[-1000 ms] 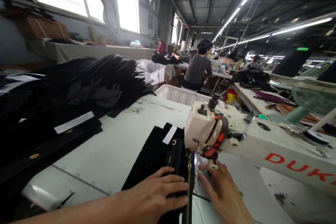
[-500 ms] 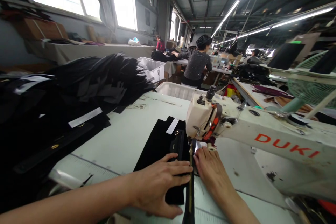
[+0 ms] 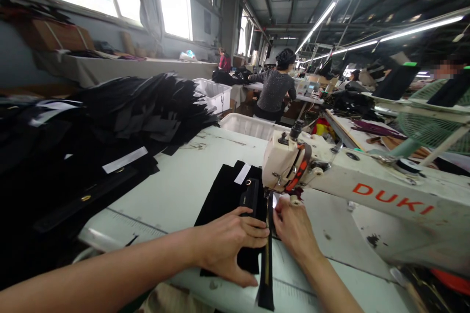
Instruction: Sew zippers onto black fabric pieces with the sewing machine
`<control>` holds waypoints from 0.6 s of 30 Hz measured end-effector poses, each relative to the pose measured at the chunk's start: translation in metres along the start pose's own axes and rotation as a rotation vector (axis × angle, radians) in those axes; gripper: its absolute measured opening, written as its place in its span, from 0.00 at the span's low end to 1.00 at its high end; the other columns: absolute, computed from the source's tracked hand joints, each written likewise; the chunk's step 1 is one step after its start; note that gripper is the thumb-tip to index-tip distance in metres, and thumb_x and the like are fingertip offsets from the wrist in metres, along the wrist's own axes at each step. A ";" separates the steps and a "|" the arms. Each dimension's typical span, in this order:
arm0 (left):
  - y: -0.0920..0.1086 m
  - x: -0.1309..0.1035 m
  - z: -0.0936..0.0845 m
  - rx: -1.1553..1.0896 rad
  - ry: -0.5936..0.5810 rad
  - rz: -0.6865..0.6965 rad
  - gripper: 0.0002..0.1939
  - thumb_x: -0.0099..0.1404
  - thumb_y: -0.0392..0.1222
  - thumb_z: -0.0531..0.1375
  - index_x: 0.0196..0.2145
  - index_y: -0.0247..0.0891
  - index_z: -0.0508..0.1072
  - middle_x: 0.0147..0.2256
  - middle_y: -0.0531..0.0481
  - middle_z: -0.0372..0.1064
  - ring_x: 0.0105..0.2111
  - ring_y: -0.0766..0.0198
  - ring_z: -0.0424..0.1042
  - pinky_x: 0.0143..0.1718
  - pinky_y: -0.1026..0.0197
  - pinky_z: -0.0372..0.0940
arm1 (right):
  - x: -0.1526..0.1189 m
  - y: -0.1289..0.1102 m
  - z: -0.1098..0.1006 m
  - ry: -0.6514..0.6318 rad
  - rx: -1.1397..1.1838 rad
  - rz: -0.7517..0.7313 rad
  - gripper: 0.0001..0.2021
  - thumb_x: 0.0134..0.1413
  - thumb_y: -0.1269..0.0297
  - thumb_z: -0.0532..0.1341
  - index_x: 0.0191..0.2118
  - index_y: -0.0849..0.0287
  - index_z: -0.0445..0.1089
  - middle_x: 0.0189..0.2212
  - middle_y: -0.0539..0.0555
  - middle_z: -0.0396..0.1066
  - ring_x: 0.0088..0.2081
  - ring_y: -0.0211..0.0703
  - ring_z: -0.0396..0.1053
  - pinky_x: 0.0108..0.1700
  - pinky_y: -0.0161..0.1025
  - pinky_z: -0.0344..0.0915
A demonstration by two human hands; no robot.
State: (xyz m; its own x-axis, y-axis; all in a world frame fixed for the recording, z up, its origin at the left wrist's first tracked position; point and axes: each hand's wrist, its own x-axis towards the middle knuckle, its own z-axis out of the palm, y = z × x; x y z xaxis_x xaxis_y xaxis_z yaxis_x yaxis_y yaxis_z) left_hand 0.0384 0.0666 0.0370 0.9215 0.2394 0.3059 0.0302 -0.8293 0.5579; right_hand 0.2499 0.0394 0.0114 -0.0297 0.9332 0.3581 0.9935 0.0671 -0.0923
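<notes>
A black fabric panel [image 3: 216, 200] lies flat on the pale sewing table, with a white strip [image 3: 243, 174] and a gold ring on it. Along its right edge runs a black zipper [image 3: 268, 264] with gold-coloured teeth, its far end under the head of the sewing machine [image 3: 281, 164]. My left hand [image 3: 235, 237] rests palm down on the panel, fingers stretched out and their tips at the zipper. On the zipper's right side, close to the needle area, my right hand [image 3: 293, 225] has its fingers curled and closed at the zipper's edge. The fingertips are partly hidden.
A large heap of black fabric pieces [image 3: 147, 112] covers the table's left side. The machine arm [image 3: 385, 190] stretches across the right. Behind the table stand white plastic bins [image 3: 242, 124]. A co-worker [image 3: 273, 90] sits beyond them, and a green fan [image 3: 426, 127] stands at right.
The panel and zipper have slid slightly away from me toward the machine head; the zipper's near end now shows. My right fingers have curled more. A person's head has appeared at far right.
</notes>
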 end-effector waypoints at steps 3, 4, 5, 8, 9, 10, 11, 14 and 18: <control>0.000 0.001 -0.001 0.008 -0.009 0.007 0.27 0.61 0.51 0.64 0.54 0.37 0.71 0.54 0.42 0.71 0.59 0.51 0.65 0.65 0.50 0.41 | -0.001 -0.002 -0.001 -0.025 -0.029 0.029 0.07 0.58 0.74 0.57 0.30 0.59 0.69 0.27 0.55 0.70 0.34 0.49 0.70 0.36 0.41 0.61; 0.000 0.001 -0.001 0.014 -0.012 0.008 0.27 0.61 0.51 0.65 0.54 0.36 0.72 0.54 0.42 0.72 0.59 0.51 0.65 0.64 0.50 0.42 | 0.000 -0.002 0.001 -0.027 -0.042 0.051 0.07 0.59 0.73 0.57 0.31 0.60 0.70 0.27 0.55 0.70 0.34 0.49 0.71 0.36 0.41 0.61; 0.000 0.002 -0.001 0.020 -0.015 0.008 0.27 0.60 0.51 0.65 0.54 0.36 0.72 0.53 0.42 0.72 0.59 0.50 0.66 0.64 0.51 0.42 | 0.004 -0.002 0.003 -0.026 -0.055 0.075 0.08 0.61 0.73 0.56 0.32 0.61 0.70 0.28 0.56 0.71 0.35 0.49 0.71 0.37 0.42 0.62; 0.001 0.004 0.000 0.041 -0.026 -0.001 0.29 0.58 0.51 0.68 0.54 0.36 0.72 0.52 0.42 0.73 0.58 0.50 0.67 0.64 0.51 0.44 | 0.020 0.001 0.015 -0.025 -0.082 0.127 0.08 0.65 0.68 0.57 0.35 0.62 0.71 0.34 0.55 0.72 0.40 0.45 0.71 0.43 0.43 0.66; 0.001 0.004 0.000 0.047 -0.038 -0.007 0.29 0.57 0.50 0.68 0.54 0.36 0.72 0.52 0.42 0.73 0.57 0.50 0.67 0.64 0.51 0.44 | 0.026 0.003 0.019 -0.024 -0.086 0.138 0.08 0.66 0.66 0.58 0.36 0.62 0.71 0.36 0.54 0.72 0.41 0.44 0.71 0.46 0.45 0.66; 0.002 0.004 0.000 0.052 -0.051 -0.012 0.30 0.57 0.50 0.69 0.54 0.37 0.72 0.53 0.42 0.73 0.58 0.49 0.67 0.64 0.50 0.43 | 0.032 0.005 0.023 -0.024 -0.088 0.145 0.08 0.65 0.64 0.60 0.36 0.62 0.71 0.37 0.53 0.72 0.43 0.44 0.71 0.48 0.47 0.66; 0.002 0.004 0.000 0.055 -0.063 -0.017 0.30 0.57 0.50 0.69 0.54 0.37 0.72 0.54 0.42 0.72 0.58 0.49 0.66 0.65 0.50 0.43 | 0.037 0.008 0.027 -0.022 -0.087 0.150 0.08 0.65 0.62 0.61 0.37 0.62 0.71 0.38 0.53 0.72 0.44 0.44 0.71 0.50 0.48 0.66; 0.006 0.002 0.000 0.068 -0.065 -0.028 0.31 0.58 0.50 0.68 0.56 0.37 0.70 0.55 0.42 0.71 0.59 0.50 0.65 0.65 0.49 0.43 | 0.044 0.021 0.030 -0.012 -0.057 0.122 0.09 0.63 0.61 0.63 0.37 0.62 0.71 0.39 0.53 0.72 0.45 0.45 0.71 0.53 0.51 0.65; 0.013 -0.003 -0.001 0.149 -0.050 -0.070 0.32 0.59 0.50 0.67 0.58 0.35 0.69 0.57 0.41 0.67 0.58 0.49 0.65 0.65 0.49 0.47 | 0.026 0.035 0.015 0.056 0.026 0.018 0.06 0.65 0.67 0.57 0.42 0.63 0.70 0.42 0.57 0.71 0.47 0.48 0.70 0.50 0.50 0.67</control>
State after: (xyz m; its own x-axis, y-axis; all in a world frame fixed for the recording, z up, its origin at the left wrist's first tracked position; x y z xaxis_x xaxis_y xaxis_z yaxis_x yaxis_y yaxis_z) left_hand 0.0359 0.0555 0.0440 0.9331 0.2765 0.2298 0.1482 -0.8781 0.4549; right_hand 0.2821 0.0717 0.0035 -0.0046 0.9133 0.4073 0.9906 0.0598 -0.1230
